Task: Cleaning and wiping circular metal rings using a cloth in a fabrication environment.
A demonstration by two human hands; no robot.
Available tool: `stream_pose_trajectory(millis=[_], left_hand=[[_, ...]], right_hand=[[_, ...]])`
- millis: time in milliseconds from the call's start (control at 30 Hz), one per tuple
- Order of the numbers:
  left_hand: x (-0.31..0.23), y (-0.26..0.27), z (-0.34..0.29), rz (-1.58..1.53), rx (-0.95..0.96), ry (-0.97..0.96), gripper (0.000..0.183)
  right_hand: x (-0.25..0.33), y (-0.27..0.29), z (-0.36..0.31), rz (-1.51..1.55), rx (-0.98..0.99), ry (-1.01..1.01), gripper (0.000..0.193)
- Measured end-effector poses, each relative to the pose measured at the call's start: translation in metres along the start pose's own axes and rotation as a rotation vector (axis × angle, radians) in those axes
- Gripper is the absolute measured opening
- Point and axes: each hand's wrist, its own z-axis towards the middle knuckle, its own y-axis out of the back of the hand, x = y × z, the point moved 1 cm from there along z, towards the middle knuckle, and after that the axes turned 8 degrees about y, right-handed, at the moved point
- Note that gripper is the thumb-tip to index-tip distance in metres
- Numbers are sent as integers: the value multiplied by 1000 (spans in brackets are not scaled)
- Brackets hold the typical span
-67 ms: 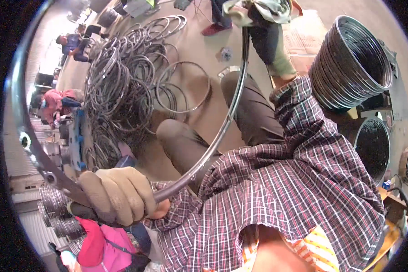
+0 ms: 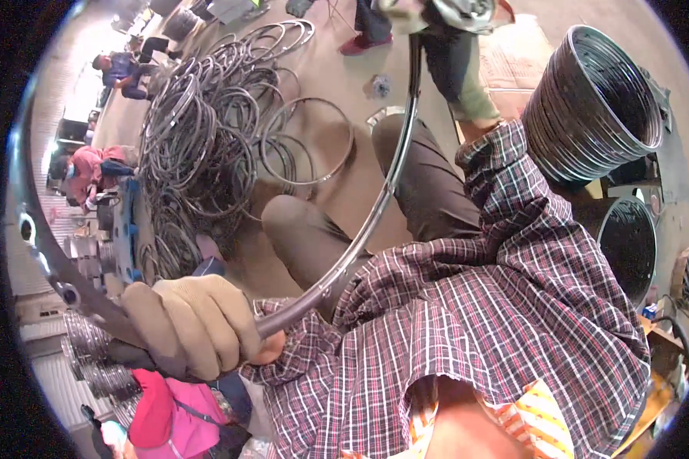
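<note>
My left hand [image 2: 187, 325], in a tan glove, is closed around a large shiny metal wheel rim [image 2: 375, 206] at the lower left. The rim arcs up over my knees to the top of the view, where my right hand [image 2: 459, 11], in a grey-white glove, grips its far side. The rim's other side curves along the left edge, where spoke holes show [image 2: 27, 227]. My plaid-sleeved right arm [image 2: 505, 199] stretches up toward that far grip.
A tangled pile of loose rims [image 2: 207, 130] covers the floor ahead on the left. Neat stacks of rims [image 2: 597, 107] stand at the right. A blue machine [image 2: 126, 222] and seated people [image 2: 92, 168] are at the left; another person in pink [image 2: 161, 417] is below.
</note>
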Motion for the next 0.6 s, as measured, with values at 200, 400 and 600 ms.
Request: stream_pose_trajectory(millis=[200,400,600], left_hand=[[11,-14,-16,240,-588,-489,25],[5,17,13,387,-634,-397,41],[22,27,39,331,-682,-485,28]], right_hand=[[34,0,-17,-241,8,815,25],[159,-64,-154,-495,568,1024,35],[93,-74,-132,-375,490,1008,39]])
